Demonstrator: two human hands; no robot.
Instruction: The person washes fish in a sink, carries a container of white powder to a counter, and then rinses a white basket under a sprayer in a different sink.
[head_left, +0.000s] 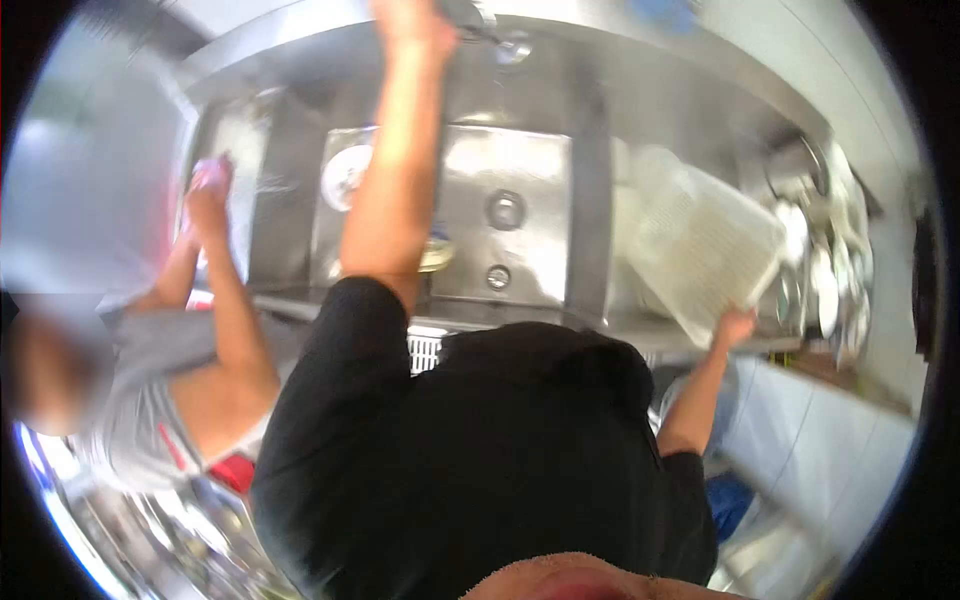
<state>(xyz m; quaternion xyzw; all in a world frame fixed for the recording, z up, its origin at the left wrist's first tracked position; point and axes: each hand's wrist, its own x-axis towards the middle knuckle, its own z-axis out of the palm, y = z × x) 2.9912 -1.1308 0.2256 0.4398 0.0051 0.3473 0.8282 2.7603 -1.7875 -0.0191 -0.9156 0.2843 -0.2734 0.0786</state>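
Your right hand (735, 326) pinches lower corner of white crate (700, 235), held tilted over sink (520, 170) right edge. One-corner grip: wet crate may slip, strike plates (822, 285) just beside. Your left hand (410, 22) up at tap (478, 18), far edge; its grip cannot be told.

One head-worn fisheye looks steeply down, close over the wearer's chest (480, 450); sink (505, 210) toward twelve o'clock, plastic basket (700, 240) perhaps two o'clock.

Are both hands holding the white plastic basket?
No, only the right hand grips the basket; the left hand reaches toward the faucet.
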